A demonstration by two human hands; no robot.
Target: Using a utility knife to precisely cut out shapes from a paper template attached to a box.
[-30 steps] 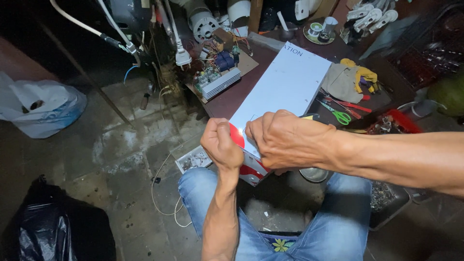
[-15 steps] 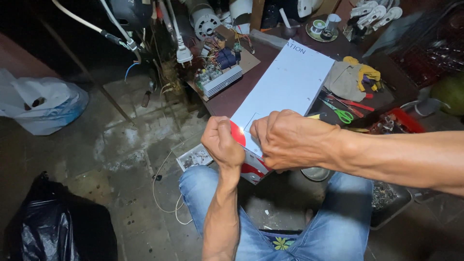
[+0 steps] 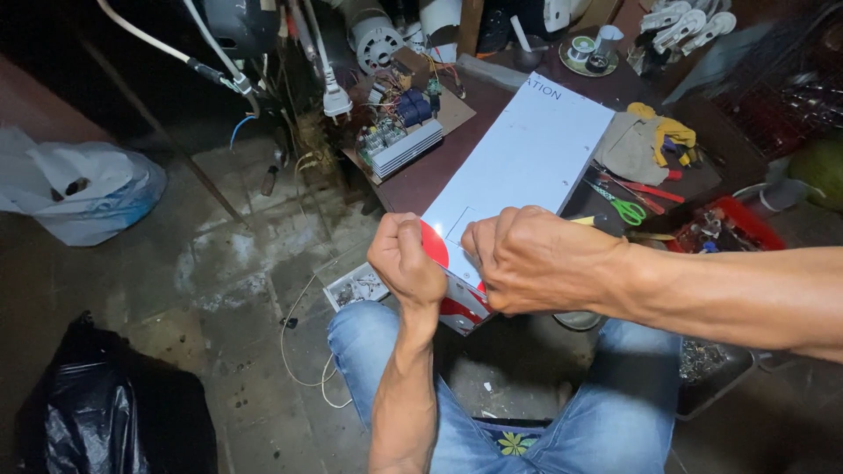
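A long white metal casing (image 3: pixel 527 162) with a red patch at its near end leans from a dark wooden table (image 3: pixel 430 175) toward my lap. My left hand (image 3: pixel 406 263) is closed on the casing's near left corner, over the red patch. Beside it, my right hand (image 3: pixel 536 259) clamps down on the near edge of the same casing, knuckles up. What the fingers pinch under the edge is hidden. My knees in blue jeans (image 3: pixel 378 342) sit just below.
On the table lie a circuit board with heat sink (image 3: pixel 399 136), green-handled scissors (image 3: pixel 625 209), a yellow glove on cloth (image 3: pixel 654 132) and a white plug (image 3: pixel 336 101). A red tray of parts (image 3: pixel 724 230) is at right. Plastic bags, white (image 3: pixel 83 189) and black (image 3: pixel 97 412), lie on the concrete floor.
Both hands stay on the casing's near end. The left hand has curled tighter at the corner; the view has shifted slightly.
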